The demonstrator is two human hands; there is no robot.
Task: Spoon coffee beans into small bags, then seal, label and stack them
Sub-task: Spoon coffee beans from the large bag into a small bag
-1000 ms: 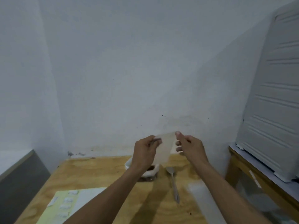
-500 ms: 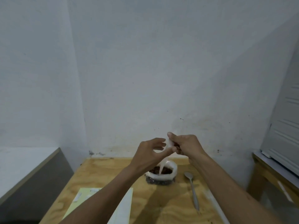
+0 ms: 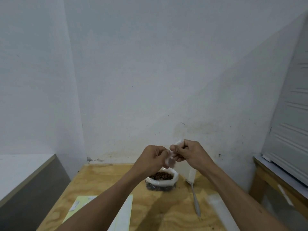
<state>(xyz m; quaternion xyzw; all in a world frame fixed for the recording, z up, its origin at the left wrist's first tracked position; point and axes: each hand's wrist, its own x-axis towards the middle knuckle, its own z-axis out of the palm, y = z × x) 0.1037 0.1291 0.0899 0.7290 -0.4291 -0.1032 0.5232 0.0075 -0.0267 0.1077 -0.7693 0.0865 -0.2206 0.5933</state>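
A small bag (image 3: 186, 165) of thin, translucent plastic is held up above the tabletop (image 3: 103, 182), in front of the pale wall. Its upper edge is pinched by the curled fingers of the left hand (image 3: 153, 161) and of the right hand (image 3: 191, 154); the limp rectangular sheet hangs below the right hand. Beneath the hands, a larger clear bag (image 3: 162, 181) with a rolled-down rim is seen standing on the plywood, filled with dark, rounded coffee beans (image 3: 160, 176). A slim metal spoon (image 3: 195, 200) lies just right of it, bowl partly hidden behind the hanging plastic. A pale yellow label sheet (image 3: 80, 205) with small white rectangles lies flat at near left. The wood grain is knotty and matt.
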